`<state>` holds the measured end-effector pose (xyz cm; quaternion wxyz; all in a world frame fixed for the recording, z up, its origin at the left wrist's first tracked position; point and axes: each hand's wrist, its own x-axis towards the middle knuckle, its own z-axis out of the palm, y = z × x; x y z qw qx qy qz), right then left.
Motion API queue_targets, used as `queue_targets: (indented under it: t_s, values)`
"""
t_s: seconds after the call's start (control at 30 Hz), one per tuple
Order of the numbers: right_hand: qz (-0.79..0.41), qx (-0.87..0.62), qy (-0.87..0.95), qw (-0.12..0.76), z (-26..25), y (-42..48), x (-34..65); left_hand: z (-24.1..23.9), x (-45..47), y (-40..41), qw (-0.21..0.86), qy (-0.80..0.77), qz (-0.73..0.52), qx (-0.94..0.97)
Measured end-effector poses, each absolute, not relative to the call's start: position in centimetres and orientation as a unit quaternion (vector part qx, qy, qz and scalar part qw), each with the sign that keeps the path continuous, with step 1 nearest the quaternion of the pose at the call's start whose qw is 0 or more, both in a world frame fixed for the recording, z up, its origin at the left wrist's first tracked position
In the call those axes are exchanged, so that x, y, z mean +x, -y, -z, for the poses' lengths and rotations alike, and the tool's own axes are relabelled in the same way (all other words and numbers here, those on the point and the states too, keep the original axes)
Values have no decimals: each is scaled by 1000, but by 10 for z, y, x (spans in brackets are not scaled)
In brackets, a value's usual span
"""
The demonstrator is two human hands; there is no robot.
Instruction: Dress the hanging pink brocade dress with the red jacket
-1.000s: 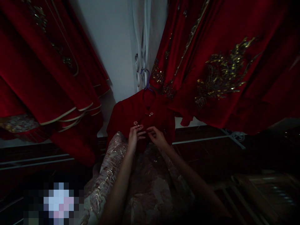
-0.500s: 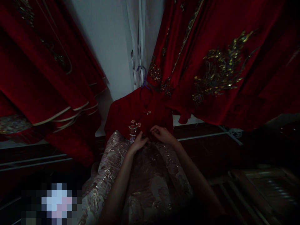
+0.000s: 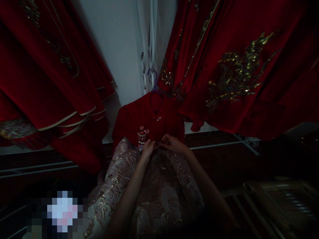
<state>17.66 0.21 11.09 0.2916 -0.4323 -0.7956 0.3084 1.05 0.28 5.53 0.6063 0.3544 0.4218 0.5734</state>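
A red top (image 3: 134,116) hangs on a purple hanger (image 3: 155,83). Flower-shaped beaded fasteners (image 3: 157,118) sit on its front, and a beaded tassel ornament (image 3: 142,135) dangles at its chest. Lower down, my left hand (image 3: 148,149) and my right hand (image 3: 172,144) meet with fingertips pinched around a small shiny beaded fastener (image 3: 159,144). Its detail is dim and partly hidden by my fingers. Shiny patterned brocade fabric (image 3: 119,166), pale with a metallic sheen, spreads below and under my forearms.
Red garments (image 3: 62,83) with pale piping hang at the left. More red garments (image 3: 249,109) with gold sequin embroidery (image 3: 239,66) hang at the right. White straps (image 3: 151,39) run down the pale wall behind the hanger. A wooden piece of furniture (image 3: 281,199) stands low right.
My left hand has turned more upright and its fingers have closed in toward my right hand. The shiny fastener now shows between them. The view has shifted slightly.
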Motion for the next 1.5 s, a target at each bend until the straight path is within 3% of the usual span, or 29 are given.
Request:
queue_targets:
  t_s: [0.27,0.4,0.5,0.63,0.7,0.9,1.27,1.5]
  values:
    - [-285,-466,765,341,-98,-5,168,-81,-4,4,674,-354,-548,345]
    - [-273,-471,764,347,-88,-8,162,-74,-5,3,645,-373,-544,385]
    - [-256,-483,768,334,-83,-10,162,-66,-4,2,557,-505,-476,457]
    - [-263,-499,747,351,-82,-14,169,-63,-10,4,318,-631,-319,632]
    - [-262,-507,733,369,-83,-16,172,-63,-15,5,254,-656,-244,668]
    - [-262,-570,678,384,-78,-21,176,-55,-23,7,205,-675,-108,701]
    - [-297,-519,734,323,-76,-19,173,-55,-31,5,38,-671,-113,732]
    - [-315,-515,731,317,-80,-16,174,-44,-33,2,26,-712,-131,689]
